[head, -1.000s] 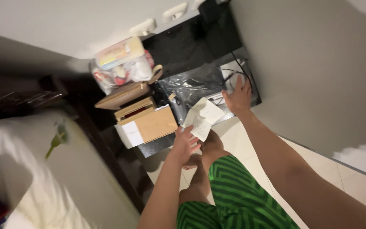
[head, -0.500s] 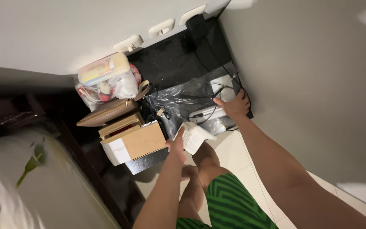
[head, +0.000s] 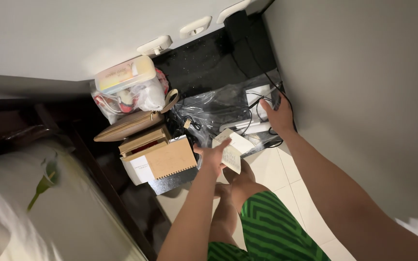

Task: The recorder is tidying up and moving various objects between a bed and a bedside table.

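Your left hand (head: 215,155) grasps a creased white paper (head: 232,151). Your right hand (head: 280,116) rests open on the clear plastic bag (head: 214,104) of cables.

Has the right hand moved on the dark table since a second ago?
Yes. The right hand has slid slightly along the clear plastic bag toward the grey wall, now over the white device.
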